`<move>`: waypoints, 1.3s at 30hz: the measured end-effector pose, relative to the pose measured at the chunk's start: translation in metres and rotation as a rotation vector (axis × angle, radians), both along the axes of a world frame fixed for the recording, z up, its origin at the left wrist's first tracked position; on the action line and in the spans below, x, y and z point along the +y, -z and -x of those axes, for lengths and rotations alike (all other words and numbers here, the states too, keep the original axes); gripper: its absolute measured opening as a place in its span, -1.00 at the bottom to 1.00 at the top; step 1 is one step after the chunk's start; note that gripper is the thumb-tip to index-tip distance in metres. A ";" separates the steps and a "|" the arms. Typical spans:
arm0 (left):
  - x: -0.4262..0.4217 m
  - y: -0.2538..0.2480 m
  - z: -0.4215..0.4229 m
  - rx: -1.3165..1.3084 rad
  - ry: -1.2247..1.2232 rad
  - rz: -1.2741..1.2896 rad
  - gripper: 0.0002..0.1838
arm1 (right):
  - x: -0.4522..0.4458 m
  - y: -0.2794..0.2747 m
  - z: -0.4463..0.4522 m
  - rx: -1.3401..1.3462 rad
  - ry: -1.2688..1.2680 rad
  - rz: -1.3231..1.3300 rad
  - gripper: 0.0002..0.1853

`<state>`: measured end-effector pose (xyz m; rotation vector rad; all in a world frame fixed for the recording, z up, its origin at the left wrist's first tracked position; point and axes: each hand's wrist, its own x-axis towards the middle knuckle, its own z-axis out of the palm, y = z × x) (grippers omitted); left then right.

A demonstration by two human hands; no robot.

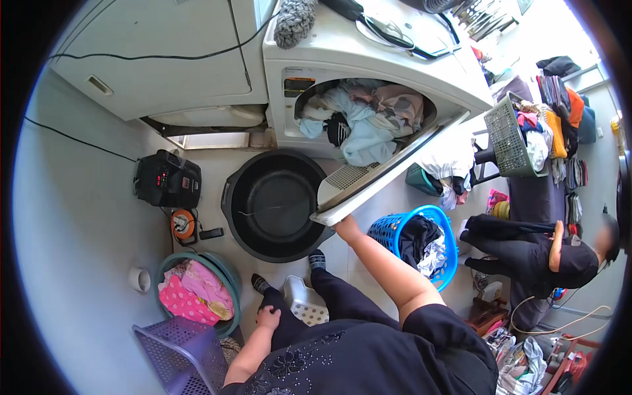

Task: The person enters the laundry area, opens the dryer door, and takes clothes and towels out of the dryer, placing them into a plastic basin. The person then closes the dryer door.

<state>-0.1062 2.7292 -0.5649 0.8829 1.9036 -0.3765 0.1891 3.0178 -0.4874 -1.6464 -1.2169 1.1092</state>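
Nearest, below the beaded black shirt (355,362), the person's left hand (268,318) lies on the left thigh, its fingers slightly bent and laid over the dark cloth, holding nothing. A gray perforated stool (306,301) shows between the legs. Off to the left, a purple basket (174,352) stands near a green tub (232,309) holding pink clothes (191,289).

The right arm reaches forward, and the right hand (347,228) is closed in a narrow hold on the near corner of the white dryer door (385,174) — the fingertips are partly hidden at the edge. The door hangs open at a slant, its held corner directly at the fingers and the rest running away from them toward the machine. That corner juts over the rim of a round black basin (238,227) on the floor. To the right of the forearm, well clear of the grip, a blue basket (450,266) holds dark and white clothes.

Beyond the door, pale blue, pink and gray laundry (365,118) fills the opening of the dryer (454,82) — some of it spills over the lower lip, behind the door as seen from the hand.

Farther right, another person (569,263) in black holds a dark cloth (510,226), near a gray-green basket (510,141) piled with clothes.
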 end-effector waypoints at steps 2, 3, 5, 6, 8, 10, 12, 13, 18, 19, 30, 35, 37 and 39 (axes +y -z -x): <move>0.043 -0.034 -0.015 0.051 0.019 -0.040 -0.49 | 0.008 -0.015 -0.005 0.005 0.042 -0.022 -0.54; 0.060 -0.044 -0.022 0.021 -0.073 -0.122 -0.50 | 0.010 -0.023 -0.007 0.006 0.060 -0.034 -0.56; 0.070 -0.038 -0.026 -0.120 -0.295 -0.298 -0.53 | 0.015 -0.038 -0.011 0.010 0.099 -0.059 -0.58; 0.070 -0.026 -0.028 -0.234 -0.427 -0.386 -0.55 | 0.013 -0.044 -0.013 0.010 0.117 -0.068 -0.59; 0.085 -0.049 -0.039 -0.294 -0.433 -0.371 -0.56 | 0.024 -0.058 -0.018 -0.003 0.154 -0.073 -0.62; 0.115 -0.072 -0.053 -0.418 -0.426 -0.353 -0.59 | 0.026 -0.074 -0.037 -0.025 0.193 -0.076 -0.64; 0.141 -0.085 -0.060 -0.485 -0.429 -0.345 -0.61 | 0.026 -0.094 -0.061 -0.043 0.233 -0.090 -0.67; 0.150 -0.089 -0.061 -0.551 -0.392 -0.339 -0.59 | 0.036 -0.102 -0.070 -0.051 0.255 -0.097 -0.68; 0.195 -0.116 -0.072 -0.806 -0.277 -0.370 -0.54 | 0.057 -0.160 -0.137 -0.087 0.371 -0.178 -0.73; 0.206 -0.120 -0.074 -0.861 -0.247 -0.380 -0.53 | 0.064 -0.168 -0.147 -0.090 0.396 -0.195 -0.74; 0.250 -0.121 -0.137 -1.086 -0.257 -0.308 -0.50 | 0.228 -0.106 -0.098 -0.375 -0.345 0.232 -0.68; 0.257 -0.130 -0.128 -0.809 -0.151 -0.281 -0.60 | 0.294 -0.022 -0.115 -1.604 0.147 -0.096 -0.61; 0.257 -0.130 -0.129 -0.766 -0.216 -0.289 -0.62 | 0.328 0.013 -0.140 -1.395 -0.086 0.061 -0.59; 0.247 -0.127 -0.133 -0.676 -0.553 -0.357 -0.64 | 0.336 0.041 -0.158 -1.180 -0.324 0.242 -0.56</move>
